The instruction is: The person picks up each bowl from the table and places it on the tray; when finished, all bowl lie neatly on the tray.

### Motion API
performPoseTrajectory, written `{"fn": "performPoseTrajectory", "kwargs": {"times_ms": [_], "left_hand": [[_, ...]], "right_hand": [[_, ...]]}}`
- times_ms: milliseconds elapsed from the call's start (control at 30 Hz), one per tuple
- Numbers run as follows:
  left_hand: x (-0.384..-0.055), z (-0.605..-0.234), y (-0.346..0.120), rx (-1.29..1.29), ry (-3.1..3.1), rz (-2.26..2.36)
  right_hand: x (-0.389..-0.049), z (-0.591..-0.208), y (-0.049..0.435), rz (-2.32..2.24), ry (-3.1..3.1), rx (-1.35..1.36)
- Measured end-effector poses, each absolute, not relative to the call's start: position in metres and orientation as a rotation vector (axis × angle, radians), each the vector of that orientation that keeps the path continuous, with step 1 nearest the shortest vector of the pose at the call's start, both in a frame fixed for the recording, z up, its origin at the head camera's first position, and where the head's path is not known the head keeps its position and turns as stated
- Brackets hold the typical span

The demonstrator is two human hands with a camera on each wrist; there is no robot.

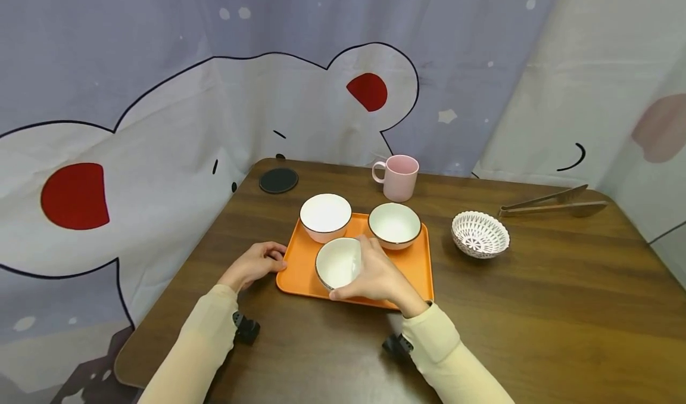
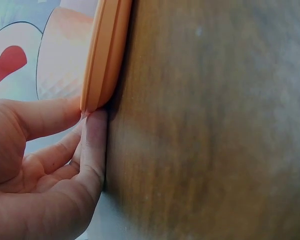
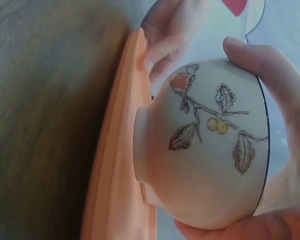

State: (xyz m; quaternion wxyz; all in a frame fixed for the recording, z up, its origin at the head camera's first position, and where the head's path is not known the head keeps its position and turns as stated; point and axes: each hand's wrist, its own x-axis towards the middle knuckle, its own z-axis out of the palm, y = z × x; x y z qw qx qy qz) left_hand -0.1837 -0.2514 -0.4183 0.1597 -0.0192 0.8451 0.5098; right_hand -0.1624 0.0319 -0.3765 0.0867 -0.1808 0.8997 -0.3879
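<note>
An orange tray (image 1: 300,277) lies on the wooden table and bears three bowls. My left hand (image 1: 256,264) pinches the tray's left rim between thumb and fingers, close to the tabletop in the left wrist view. Near the tray's front, my right hand (image 1: 377,276) grips a bowl (image 1: 337,262) across its rim, thumb on the near side and fingers on the far side. Branches, leaves and yellow berries decorate that bowl's outside in the right wrist view, and its foot is right at the tray. Behind it stand a white bowl (image 1: 325,213) and a dark-rimmed bowl (image 1: 395,224).
A pink mug (image 1: 400,179) stands behind the tray. To the right are a patterned openwork-look bowl (image 1: 480,235) and a pair of tongs (image 1: 554,207). A dark round coaster (image 1: 278,180) lies at the back left. A printed curtain (image 1: 300,112) hangs behind the table.
</note>
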Motion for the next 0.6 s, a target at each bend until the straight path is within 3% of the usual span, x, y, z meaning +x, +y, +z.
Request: {"fn": "performPoseTrajectory", "kwargs": {"times_ms": [600], "left_hand": [[-0.186,-0.421,-0.254,-0.068,2.433,1.449]], "right_hand": [[-0.168,-0.387,0.005,-1.12,2.648,-0.549]]}}
